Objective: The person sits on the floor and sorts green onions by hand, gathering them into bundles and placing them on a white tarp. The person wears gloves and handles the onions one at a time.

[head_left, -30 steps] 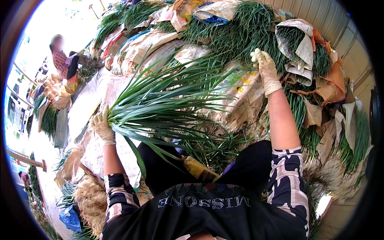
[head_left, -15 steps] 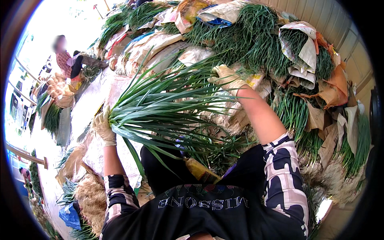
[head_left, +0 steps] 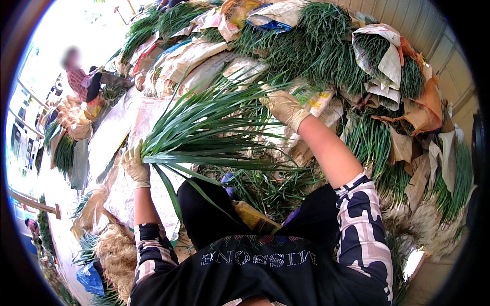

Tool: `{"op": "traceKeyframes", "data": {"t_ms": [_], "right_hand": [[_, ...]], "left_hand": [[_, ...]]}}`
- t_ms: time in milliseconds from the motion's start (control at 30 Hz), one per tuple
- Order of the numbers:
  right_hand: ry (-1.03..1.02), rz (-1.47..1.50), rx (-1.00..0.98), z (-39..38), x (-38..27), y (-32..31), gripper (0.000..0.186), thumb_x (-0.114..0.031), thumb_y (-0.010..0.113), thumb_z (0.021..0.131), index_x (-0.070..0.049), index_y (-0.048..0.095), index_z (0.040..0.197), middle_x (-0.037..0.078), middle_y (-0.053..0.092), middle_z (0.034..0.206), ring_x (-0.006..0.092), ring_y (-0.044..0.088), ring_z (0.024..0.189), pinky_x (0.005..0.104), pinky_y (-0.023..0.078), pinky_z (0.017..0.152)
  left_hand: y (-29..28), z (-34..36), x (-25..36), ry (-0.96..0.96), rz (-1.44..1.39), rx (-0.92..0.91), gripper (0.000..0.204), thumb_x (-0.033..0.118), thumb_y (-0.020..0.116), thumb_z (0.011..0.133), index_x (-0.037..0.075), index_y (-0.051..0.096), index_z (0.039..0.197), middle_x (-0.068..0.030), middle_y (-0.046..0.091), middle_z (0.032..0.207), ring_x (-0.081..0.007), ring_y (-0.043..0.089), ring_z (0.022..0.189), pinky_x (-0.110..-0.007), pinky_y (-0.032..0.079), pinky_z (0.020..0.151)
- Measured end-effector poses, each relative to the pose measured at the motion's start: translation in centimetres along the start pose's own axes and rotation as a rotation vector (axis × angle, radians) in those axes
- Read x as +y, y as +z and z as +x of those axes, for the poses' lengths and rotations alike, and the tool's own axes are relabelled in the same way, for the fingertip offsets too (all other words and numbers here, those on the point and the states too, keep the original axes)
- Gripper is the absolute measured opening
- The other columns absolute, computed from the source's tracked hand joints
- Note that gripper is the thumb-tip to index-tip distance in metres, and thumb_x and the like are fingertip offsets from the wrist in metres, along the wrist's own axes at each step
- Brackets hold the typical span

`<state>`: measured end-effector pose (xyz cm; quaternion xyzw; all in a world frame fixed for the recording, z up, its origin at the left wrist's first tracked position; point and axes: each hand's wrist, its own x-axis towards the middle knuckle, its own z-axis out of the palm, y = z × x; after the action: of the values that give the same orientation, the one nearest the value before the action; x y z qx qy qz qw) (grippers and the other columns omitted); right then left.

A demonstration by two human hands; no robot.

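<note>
My left hand (head_left: 134, 164), in a pale glove, grips a bunch of green onions (head_left: 204, 135) at its gathered end. The long leaves fan out to the right above my lap. My right hand (head_left: 286, 108), gloved as well, is at the upper right tips of the bunch, with its fingers curled around some leaf ends. The left fingers are partly hidden by the leaves. Loose green leaves (head_left: 260, 191) lie in a heap below the bunch, between and beyond my knees.
A pale sheet (head_left: 120, 196) lies at my left, near a bundle with tan roots (head_left: 115, 252). Piled green onions (head_left: 326, 46) wrapped in sacks (head_left: 191, 56) rise ahead and to the right, before a panelled wall (head_left: 403, 20). Another person (head_left: 79, 81) sits at the far left.
My right hand has shifted slightly left and down along the leaf tips. The leaf fan has drawn together a little, while my left hand keeps its grip nearly in place.
</note>
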<state>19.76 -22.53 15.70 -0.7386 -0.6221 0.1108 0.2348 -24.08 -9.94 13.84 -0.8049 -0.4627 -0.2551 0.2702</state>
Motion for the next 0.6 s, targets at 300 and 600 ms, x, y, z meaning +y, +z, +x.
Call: {"op": "traceKeyframes", "data": {"t_ms": [300, 600], "right_hand": [[-0.220, -0.063, 0.135, 0.5, 2.9, 1.5, 0.030, -0.028, 0.040, 0.087, -0.007, 0.057, 0.099, 0.014, 0.059, 0.100, 0.0296, 0.054, 0.094, 0.0333, 0.043, 0.082], [0.363, 0.995, 0.745, 0.9, 8.3, -2.7, 0.025, -0.027, 0.040, 0.087, -0.007, 0.055, 0.090, 0.007, 0.063, 0.076, 0.0136, 0.059, 0.068, 0.0296, 0.047, 0.061]], "left_hand": [[0.5, -0.5, 0.3, -0.007, 0.022, -0.089, 0.044, 0.017, 0.055, 0.072, 0.023, 0.052, 0.116, -0.0011, 0.054, 0.095, -0.0187, 0.049, 0.094, -0.038, 0.031, 0.089], [1.1, 0.3, 2.4, 0.063, 0.014, -0.140, 0.040, 0.016, 0.050, 0.075, 0.024, 0.053, 0.114, 0.0001, 0.055, 0.090, -0.0193, 0.049, 0.090, -0.038, 0.034, 0.084]]}}
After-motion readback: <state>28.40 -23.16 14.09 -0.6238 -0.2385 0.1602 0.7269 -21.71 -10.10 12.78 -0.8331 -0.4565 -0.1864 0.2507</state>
